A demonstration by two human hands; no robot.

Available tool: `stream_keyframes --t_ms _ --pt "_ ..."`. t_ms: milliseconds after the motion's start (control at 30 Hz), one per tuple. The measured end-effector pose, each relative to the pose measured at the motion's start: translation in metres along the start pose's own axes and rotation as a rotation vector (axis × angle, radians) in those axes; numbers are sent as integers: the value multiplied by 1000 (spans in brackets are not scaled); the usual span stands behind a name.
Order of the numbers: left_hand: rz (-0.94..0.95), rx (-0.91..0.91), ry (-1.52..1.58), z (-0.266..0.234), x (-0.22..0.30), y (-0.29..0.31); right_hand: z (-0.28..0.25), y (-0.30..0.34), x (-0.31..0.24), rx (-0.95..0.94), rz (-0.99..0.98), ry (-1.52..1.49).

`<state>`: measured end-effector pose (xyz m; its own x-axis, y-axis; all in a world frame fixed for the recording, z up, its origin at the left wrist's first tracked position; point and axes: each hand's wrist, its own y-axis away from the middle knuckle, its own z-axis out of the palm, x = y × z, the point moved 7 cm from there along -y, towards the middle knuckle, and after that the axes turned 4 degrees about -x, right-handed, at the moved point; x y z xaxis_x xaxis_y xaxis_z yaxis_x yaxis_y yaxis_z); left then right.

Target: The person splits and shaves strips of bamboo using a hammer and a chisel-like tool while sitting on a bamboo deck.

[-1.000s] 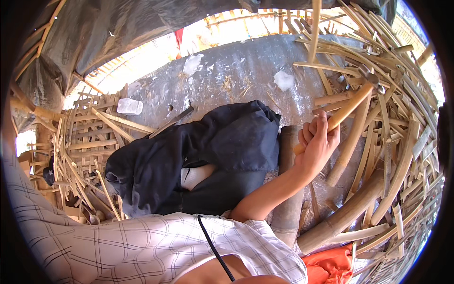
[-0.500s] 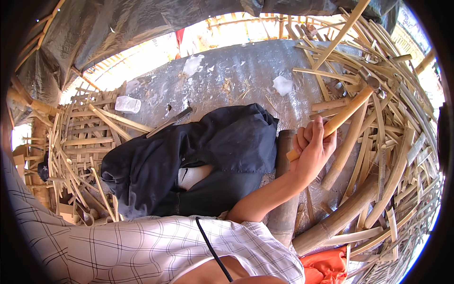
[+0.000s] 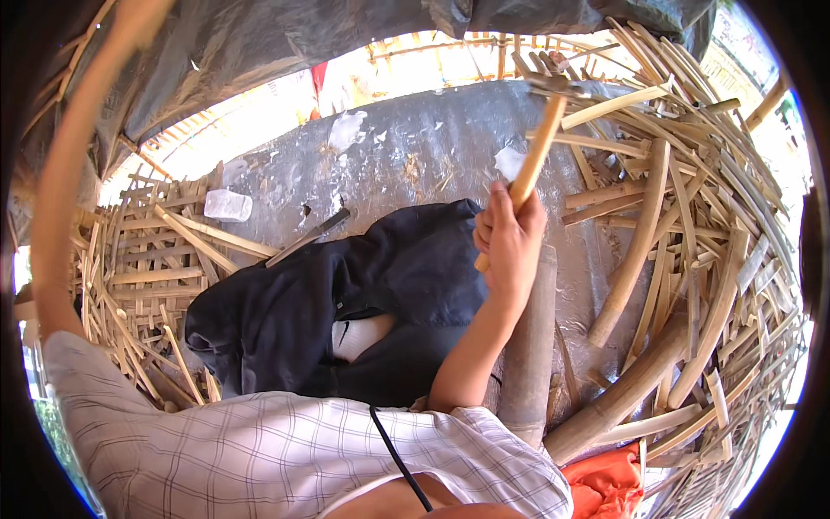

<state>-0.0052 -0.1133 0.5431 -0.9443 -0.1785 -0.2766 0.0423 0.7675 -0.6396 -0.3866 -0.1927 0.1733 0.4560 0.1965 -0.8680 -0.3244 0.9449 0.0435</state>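
My right hand point(image 3: 512, 246) is wrapped round the wooden handle of a hammer point(image 3: 538, 160), held up over the right side of my lap. Its metal head points away from me. My left arm point(image 3: 65, 199) is stretched up along the left rim; my left hand point(image 3: 147, 22) is blurred and cut off at the top edge, so its fingers cannot be made out. Dark trousers point(image 3: 415, 251) cover my folded legs. A knife-like blade with a dark handle point(image 3: 333, 220) lies just beyond them. Close by my right forearm is a thick bamboo pole point(image 3: 529, 346).
Split bamboo strips and curved pieces point(image 3: 635, 251) are heaped on the right. A woven bamboo panel point(image 3: 160, 233) with loose strips lies left. A translucent white block point(image 3: 228, 206) rests on the grey sheet point(image 3: 389, 130). Red-orange cloth point(image 3: 605, 484) is at lower right; dark tarp point(image 3: 259, 52) hangs above.
My right hand has moved left with the hammer, which now stands more upright. My left arm has come into view, raised at the left.
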Motion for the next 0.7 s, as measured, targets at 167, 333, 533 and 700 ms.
stream_keyframes --t_ms 167,333,533,700 --pt "-212 -61 315 154 -41 172 16 -16 34 -86 89 87" --pt "-451 -356 100 224 25 293 26 -37 91 -151 194 123" --pt "-455 -410 144 282 44 398 40 -41 154 -201 393 98" --pt "-559 -427 272 317 52 448 46 -35 167 -181 471 196"
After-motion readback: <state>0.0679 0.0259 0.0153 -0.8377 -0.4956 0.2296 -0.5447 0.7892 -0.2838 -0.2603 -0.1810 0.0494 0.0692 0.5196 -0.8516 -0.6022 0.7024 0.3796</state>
